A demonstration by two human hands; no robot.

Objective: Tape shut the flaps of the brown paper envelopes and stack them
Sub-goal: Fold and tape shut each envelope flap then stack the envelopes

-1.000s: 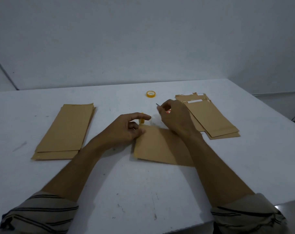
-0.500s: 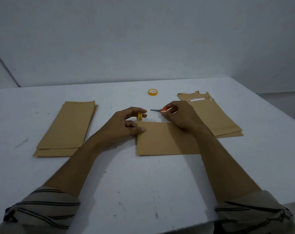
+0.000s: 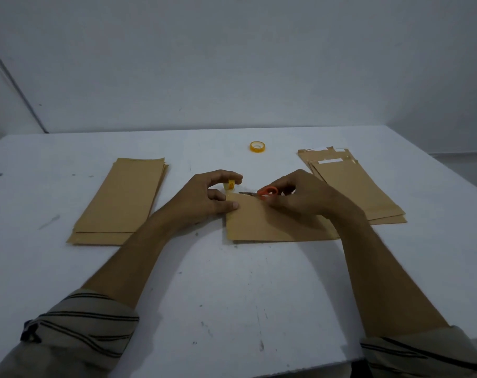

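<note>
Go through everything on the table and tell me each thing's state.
Middle envelope: flat, left hand's thumb pressing it.
Held tape roll: on edge, pinched by left hand.
Scissors: gripped by right hand, blades toward roll.
Spare tape roll: lying flat, untouched.
Left stack: flat, tidy.
Right stack: flat, untidy far end.

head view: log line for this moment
left hand: holds small yellow tape roll | right hand: grips orange-handled scissors | brown paper envelope: under both hands
</note>
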